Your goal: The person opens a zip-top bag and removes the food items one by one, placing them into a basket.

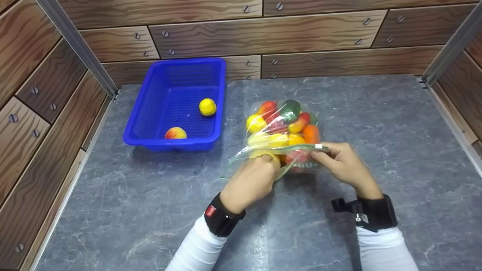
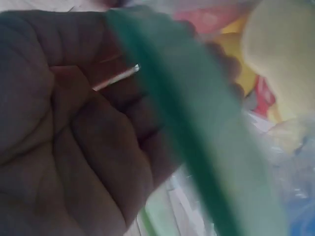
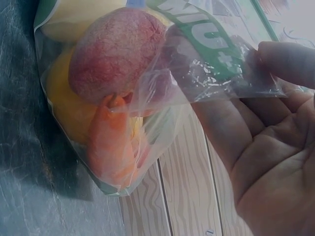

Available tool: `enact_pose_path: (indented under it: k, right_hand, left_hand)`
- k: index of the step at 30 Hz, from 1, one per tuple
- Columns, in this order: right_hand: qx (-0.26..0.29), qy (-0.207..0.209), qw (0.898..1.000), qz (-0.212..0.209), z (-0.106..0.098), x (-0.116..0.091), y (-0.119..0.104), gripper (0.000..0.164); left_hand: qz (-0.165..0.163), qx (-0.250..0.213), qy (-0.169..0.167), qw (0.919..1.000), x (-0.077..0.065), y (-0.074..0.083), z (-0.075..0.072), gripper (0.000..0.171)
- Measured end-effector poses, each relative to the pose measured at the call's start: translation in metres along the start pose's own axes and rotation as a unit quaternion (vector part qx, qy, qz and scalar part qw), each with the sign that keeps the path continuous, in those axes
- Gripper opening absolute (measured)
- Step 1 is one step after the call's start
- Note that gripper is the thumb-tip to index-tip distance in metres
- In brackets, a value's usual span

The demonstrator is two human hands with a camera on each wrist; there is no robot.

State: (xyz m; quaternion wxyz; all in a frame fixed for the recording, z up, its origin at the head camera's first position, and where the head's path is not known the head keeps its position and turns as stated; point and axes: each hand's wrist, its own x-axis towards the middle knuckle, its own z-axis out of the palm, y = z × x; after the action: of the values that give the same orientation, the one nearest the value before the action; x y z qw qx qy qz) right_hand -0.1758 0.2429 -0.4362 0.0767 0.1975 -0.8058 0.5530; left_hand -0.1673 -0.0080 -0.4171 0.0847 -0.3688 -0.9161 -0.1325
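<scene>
A clear zip-top bag (image 1: 301, 147) with a green strip along its mouth lies filled with toy fruit and vegetables. My right hand (image 1: 348, 164) pinches the bag's right corner by the white slider, thumb against fingers. At the mouth's left side, my left hand (image 1: 252, 179) reaches in, close to a yellow fruit (image 1: 261, 154). In the left wrist view the palm is bare, and the green strip (image 2: 172, 113) crosses in front of the loosely bent fingers. A dark red fruit (image 3: 118, 56) and an orange carrot-like piece (image 3: 110, 142) show through the film in the right wrist view.
At the back left stands a blue basket (image 1: 144, 115) holding a yellow lemon-like fruit (image 1: 207, 107) and a red-yellow peach-like fruit (image 1: 176, 133). Wood-patterned walls (image 1: 261, 34) enclose the grey marbled table (image 1: 139, 219) at the back and sides.
</scene>
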Motion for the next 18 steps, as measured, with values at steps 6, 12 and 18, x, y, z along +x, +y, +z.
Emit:
enact_pose_path:
  k: [6,12,18]
  right_hand:
    - [-0.01,0.002,1.0,-0.008,0.001,0.0,0.001,0.009]
    - [-0.011,-0.001,1.0,-0.011,0.0,0.0,0.001,0.01]
    - [0.0,0.0,1.0,-0.004,0.001,0.001,-0.003,0.011]
  left_hand:
    - [-0.035,0.031,0.035,0.9983,0.004,-0.007,0.016,0.009]
    - [-0.064,0.027,0.046,0.9966,0.011,-0.008,0.026,0.01]
    - [-0.071,-0.024,0.05,0.9959,0.016,-0.014,0.034,0.041]
